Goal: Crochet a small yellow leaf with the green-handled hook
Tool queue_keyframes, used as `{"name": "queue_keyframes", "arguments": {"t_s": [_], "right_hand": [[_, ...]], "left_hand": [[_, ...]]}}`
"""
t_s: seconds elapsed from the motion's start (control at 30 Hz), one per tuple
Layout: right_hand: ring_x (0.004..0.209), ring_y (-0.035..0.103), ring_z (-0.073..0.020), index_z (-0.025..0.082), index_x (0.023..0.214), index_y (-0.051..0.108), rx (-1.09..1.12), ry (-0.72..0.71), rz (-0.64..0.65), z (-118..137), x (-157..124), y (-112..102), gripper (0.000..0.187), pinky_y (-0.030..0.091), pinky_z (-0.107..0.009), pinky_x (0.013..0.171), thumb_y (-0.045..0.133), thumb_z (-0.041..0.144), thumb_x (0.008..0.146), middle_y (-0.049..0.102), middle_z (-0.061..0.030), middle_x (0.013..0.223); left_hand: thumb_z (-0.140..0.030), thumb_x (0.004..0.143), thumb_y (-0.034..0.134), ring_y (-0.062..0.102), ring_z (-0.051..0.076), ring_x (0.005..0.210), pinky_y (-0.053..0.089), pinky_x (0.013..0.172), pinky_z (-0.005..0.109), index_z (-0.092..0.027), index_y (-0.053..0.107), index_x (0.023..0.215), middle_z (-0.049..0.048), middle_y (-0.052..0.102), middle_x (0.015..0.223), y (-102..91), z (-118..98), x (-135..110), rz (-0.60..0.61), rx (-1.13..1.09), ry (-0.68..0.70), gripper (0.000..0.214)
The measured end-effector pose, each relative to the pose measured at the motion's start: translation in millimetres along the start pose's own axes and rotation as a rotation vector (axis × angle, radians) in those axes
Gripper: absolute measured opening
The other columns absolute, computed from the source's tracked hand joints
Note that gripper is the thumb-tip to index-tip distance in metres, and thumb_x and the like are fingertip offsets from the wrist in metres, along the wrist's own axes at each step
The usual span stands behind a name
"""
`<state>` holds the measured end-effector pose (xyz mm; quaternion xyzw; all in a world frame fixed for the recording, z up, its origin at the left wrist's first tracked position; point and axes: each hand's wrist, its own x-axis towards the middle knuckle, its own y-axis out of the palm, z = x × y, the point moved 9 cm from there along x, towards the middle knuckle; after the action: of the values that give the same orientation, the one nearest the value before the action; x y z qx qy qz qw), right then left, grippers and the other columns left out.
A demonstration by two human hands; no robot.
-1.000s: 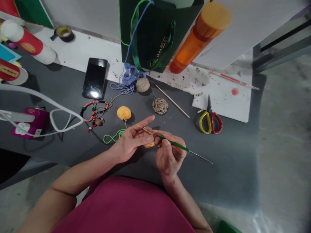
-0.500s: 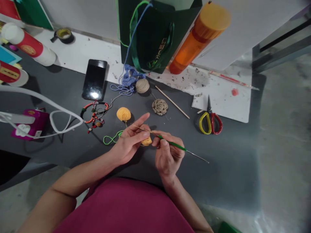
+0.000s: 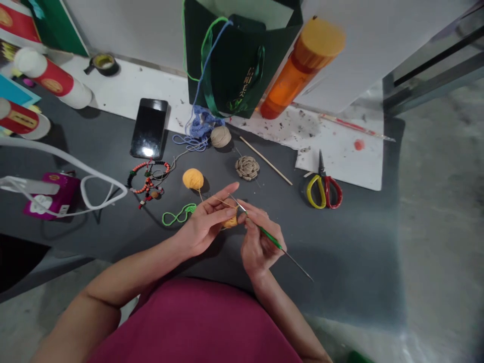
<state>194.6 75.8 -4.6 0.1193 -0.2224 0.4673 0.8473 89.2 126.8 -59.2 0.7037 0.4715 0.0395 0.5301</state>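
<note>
My left hand pinches a small yellow crochet piece between thumb and fingers, its index finger stretched out with yellow yarn running over it. That strand leads back to a yellow yarn ball on the table. In my right hand is a crochet hook with a green grip, held like a pen. Its metal tip points up and left, close to the left index finger and the strand. Fingers partly cover the crochet piece. Bright green yarn lies beside my left wrist.
Beyond my hands lie a beige crocheted flower, a wooden stick, a beige yarn ball and blue yarn. Scissors rest at right. Further left are a phone, beaded bracelet and white cable.
The hook has turned steeper, its tip swinging up toward the left index finger and its back end dropping. The left hand keeps its pinch. The whole view has shifted slightly.
</note>
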Motion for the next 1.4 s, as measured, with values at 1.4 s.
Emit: {"name": "queue_keyframes", "arguments": {"t_s": [1.4], "right_hand": [[0.092,0.083,-0.0192,0.024,0.107,0.07,-0.222,-0.202,-0.231,33,-4,-31,0.018,0.068,-0.034,0.076,0.064,0.01,0.097,0.084,-0.0044,0.1]], "left_hand": [[-0.018,0.063,0.095,0.06,0.006,0.067,0.051,0.068,0.02,-0.025,0.084,0.104,-0.0058,0.068,0.074,31.5,5,-2,-0.025,0.158,0.106,0.043]]}}
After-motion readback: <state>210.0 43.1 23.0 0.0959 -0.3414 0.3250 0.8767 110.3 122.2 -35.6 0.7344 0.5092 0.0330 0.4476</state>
